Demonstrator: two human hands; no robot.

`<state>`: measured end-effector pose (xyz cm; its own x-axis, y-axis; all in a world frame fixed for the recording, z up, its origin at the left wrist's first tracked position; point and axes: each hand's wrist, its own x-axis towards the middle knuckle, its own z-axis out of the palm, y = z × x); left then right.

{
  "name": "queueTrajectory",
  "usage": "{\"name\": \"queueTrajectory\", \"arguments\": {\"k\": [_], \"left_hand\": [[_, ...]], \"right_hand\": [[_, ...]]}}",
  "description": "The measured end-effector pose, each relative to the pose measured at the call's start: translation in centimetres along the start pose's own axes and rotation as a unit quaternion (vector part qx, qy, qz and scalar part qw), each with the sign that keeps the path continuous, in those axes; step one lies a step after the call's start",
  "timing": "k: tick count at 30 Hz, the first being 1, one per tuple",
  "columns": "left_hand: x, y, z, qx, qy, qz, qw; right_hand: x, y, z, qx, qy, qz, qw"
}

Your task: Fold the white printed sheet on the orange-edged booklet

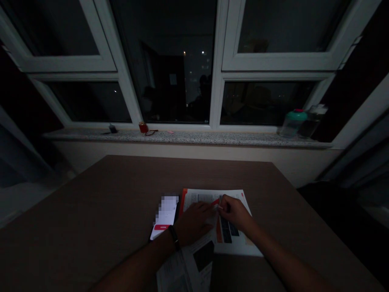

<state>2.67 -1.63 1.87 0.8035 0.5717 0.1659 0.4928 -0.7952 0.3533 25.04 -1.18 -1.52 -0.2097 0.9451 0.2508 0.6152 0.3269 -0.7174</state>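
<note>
A printed booklet (pixel 237 247) with a red-orange edge lies on the brown table. Across its left part rests a loose printed sheet (pixel 201 259) that hangs toward the near edge. My left hand (pixel 196 223), with a dark band at the wrist, lies spread and palm down on the paper. Beside it, my right hand (pixel 233 211) is closed in a pinch at the paper near the booklet's middle, by a small red strip. What its fingertips hold is too small and dark to make out. A lit phone (pixel 166 213) lies left of the booklet.
The brown table (pixel 130 182) reaches to the wall below a window. On the speckled sill (pixel 194 137) stand a clear bottle with a teal lid (pixel 293 121), another clear container (pixel 311 121), a small red jar (pixel 142 127) and a small dark item (pixel 112 128). Curtains hang at both sides.
</note>
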Motion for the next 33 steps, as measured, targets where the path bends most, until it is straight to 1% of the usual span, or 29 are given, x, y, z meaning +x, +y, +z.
{"name": "queueTrajectory", "arguments": {"k": [2, 4, 6, 10, 12, 14, 18, 21, 23, 27, 29, 31, 33], "left_hand": [[-0.1, -0.1, 0.1, -0.004, 0.003, -0.001, 1.000], [-0.2, -0.1, 0.2, -0.006, 0.003, 0.000, 1.000], [-0.2, -0.2, 0.2, -0.006, 0.006, 0.004, 1.000], [-0.1, -0.3, 0.3, -0.011, 0.020, 0.006, 1.000], [0.0, -0.3, 0.3, -0.017, 0.023, 0.006, 1.000], [0.1, -0.3, 0.3, -0.018, 0.021, 0.007, 1.000], [0.0, -0.5, 0.5, -0.010, 0.013, -0.002, 1.000], [0.0, -0.6, 0.6, -0.006, 0.015, -0.002, 1.000], [-0.1, -0.7, 0.5, -0.007, 0.012, 0.003, 1.000], [-0.1, -0.4, -0.2, -0.022, -0.001, 0.020, 1.000], [-0.1, -0.2, -0.5, -0.028, 0.000, 0.030, 0.999], [-0.1, -0.1, -0.6, -0.029, 0.000, 0.031, 0.999], [0.0, -0.2, -0.6, -0.027, 0.002, 0.032, 0.999]], "right_hand": [[0.2, 0.2, 0.1, 0.001, 0.019, 0.011, 1.000], [0.2, 0.3, 0.0, 0.003, 0.020, 0.014, 1.000], [0.1, 0.2, -0.1, 0.011, 0.004, 0.005, 1.000], [-0.4, -0.4, -0.2, 0.012, -0.054, -0.045, 0.997], [-0.5, -0.5, -0.2, 0.008, -0.068, -0.060, 0.996], [-0.5, -0.4, -0.1, 0.003, -0.058, -0.051, 0.997], [0.0, 0.0, 0.1, -0.001, 0.002, -0.002, 1.000], [0.3, 0.1, 0.0, -0.001, 0.021, 0.008, 1.000], [0.2, 0.0, 0.0, 0.006, 0.015, 0.003, 1.000], [-0.2, -0.2, -0.1, 0.011, -0.037, -0.022, 0.999], [-0.4, -0.3, -0.1, 0.006, -0.053, -0.036, 0.998], [-0.5, -0.3, -0.1, 0.001, -0.049, -0.039, 0.998], [-0.3, -0.1, 0.0, -0.005, -0.024, -0.025, 0.999]]}}
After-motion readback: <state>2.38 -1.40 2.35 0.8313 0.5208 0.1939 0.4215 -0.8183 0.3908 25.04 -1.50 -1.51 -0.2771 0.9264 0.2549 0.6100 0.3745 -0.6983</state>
